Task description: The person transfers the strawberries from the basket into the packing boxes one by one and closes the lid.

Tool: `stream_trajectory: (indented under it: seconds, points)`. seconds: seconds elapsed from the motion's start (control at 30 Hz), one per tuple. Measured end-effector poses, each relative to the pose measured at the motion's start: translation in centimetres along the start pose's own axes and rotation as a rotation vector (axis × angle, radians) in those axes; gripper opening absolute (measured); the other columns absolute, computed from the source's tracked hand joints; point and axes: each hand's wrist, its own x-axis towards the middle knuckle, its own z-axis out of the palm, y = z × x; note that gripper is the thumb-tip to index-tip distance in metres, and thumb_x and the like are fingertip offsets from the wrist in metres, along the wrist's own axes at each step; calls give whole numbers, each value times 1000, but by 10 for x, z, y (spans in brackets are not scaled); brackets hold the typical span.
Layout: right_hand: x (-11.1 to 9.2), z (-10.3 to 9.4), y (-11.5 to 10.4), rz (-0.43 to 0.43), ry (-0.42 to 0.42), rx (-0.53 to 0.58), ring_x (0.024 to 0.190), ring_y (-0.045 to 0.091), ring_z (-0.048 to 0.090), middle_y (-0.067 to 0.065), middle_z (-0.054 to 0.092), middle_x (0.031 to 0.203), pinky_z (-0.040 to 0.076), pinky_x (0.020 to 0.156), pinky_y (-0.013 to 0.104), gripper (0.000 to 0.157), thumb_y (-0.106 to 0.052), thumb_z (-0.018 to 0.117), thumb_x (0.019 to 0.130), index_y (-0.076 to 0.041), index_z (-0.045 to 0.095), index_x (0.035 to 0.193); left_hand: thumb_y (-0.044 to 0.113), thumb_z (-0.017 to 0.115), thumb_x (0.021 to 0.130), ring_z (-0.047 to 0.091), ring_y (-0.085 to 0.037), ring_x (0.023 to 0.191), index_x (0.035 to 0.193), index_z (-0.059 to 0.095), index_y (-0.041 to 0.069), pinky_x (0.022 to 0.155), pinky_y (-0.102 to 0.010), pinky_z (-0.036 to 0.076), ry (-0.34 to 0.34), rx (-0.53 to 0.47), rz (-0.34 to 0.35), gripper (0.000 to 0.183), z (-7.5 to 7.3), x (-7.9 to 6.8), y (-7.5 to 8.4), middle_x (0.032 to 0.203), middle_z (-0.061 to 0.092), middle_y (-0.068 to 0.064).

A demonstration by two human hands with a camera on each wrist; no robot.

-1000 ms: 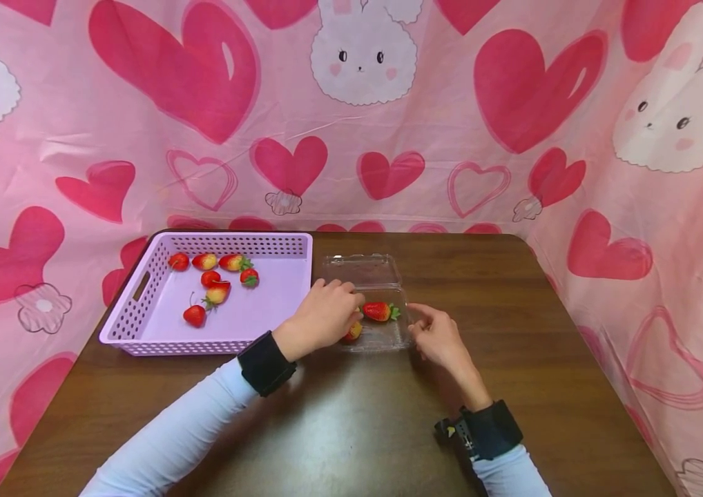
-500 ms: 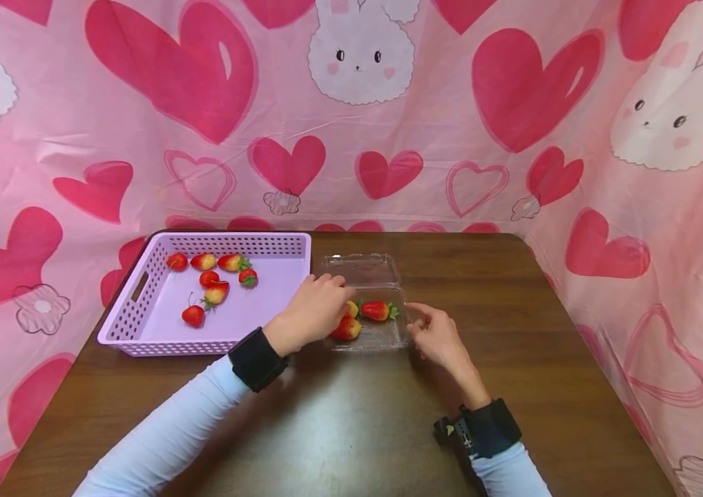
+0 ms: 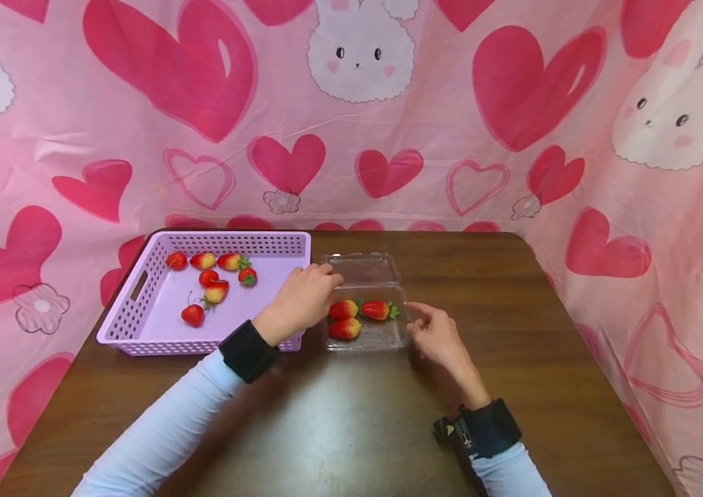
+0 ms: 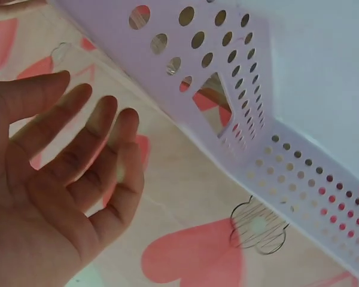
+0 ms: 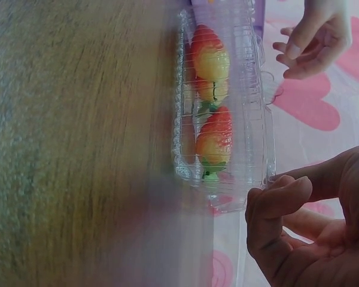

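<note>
pink-printed, spreading behind and along both sides as a cloth backdrop (image 3: 339, 124), showing red hearts and white rabbits. reaching forward beneath it as a brown wood-grained table (image 3: 364, 428). sitting at the left of that as a purple basket (image 3: 277, 304), perforated along the walls and holding seven fruits. stretching in from the front with pale blue sleeves (image 3: 165, 421). lying just right of the basket as a clear plastic box (image 3: 382, 337), folding its lid (image 3: 364, 270) back toward the backdrop and holding three fruits.

hovering with the left hand (image 3: 299, 300) between basket and box, bending the fingers loosely apart and gripping nothing. touching the box's right side with the right hand (image 3: 441, 338), bending its fingers; not managing to tell whether pinching the wall or only pressing it. wearing black wristbands (image 3: 248, 351) on both arms.

seeing two red-and-yellow strawberries (image 3: 344, 328) lying one behind the other in the box's left half, and another strawberry (image 3: 376, 310) pointing its leaves rightward. counting three more strawberries in the basket, plus four smaller, rounder red fruits (image 3: 193, 315).
</note>
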Motion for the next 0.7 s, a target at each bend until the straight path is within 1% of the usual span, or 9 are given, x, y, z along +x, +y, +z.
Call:
stream_trajectory:
  seconds: [0.13, 0.3, 0.4, 0.53, 0.7]
  points:
    - [1, 1, 0, -21, 12, -8, 53, 23, 56, 10, 59, 79, 49, 52, 34, 47, -4, 63, 100, -9, 60, 146, 15, 80, 92, 69, -34, 96, 115, 78, 9, 77, -50, 58, 10, 0, -3, 24, -2, 2, -7, 103, 71, -12]
    - [2, 2, 0, -68, 32, -26, 49, 19, 55, 8, 59, 75, 46, 48, 32, 47, -2, 63, 97, -6, 62, 144, 13, 77, 92, 70, -35, 90, 111, 78, 8, 71, -50, 59, 52, 7, 9, 20, -9, 4, -16, 98, 69, -13]
    - [2, 2, 0, -57, 25, -17, 50, 19, 55, 8, 59, 76, 47, 49, 33, 47, -2, 64, 98, -7, 61, 144, 12, 76, 92, 70, -36, 89, 113, 78, 7, 70, -50, 59, 57, -4, 0, 21, -11, 5, -22, 97, 69, -13]
    - [2, 2, 1, -40, 20, -12, 52, 21, 55, 8, 58, 77, 48, 51, 33, 47, -2, 64, 99, -8, 61, 145, 10, 74, 94, 71, -37, 91, 114, 77, 4, 74, -50, 59, 51, -28, -16, 22, -12, 6, -32, 97, 69, -14]
    - [2, 1, 0, -40, 24, -12, 52, 20, 55, 8, 59, 78, 48, 50, 33, 47, -3, 64, 99, -7, 61, 145, 8, 73, 94, 71, -38, 92, 112, 77, 4, 77, -51, 58, 58, -43, -56, 18, -12, 8, -46, 96, 69, -14]
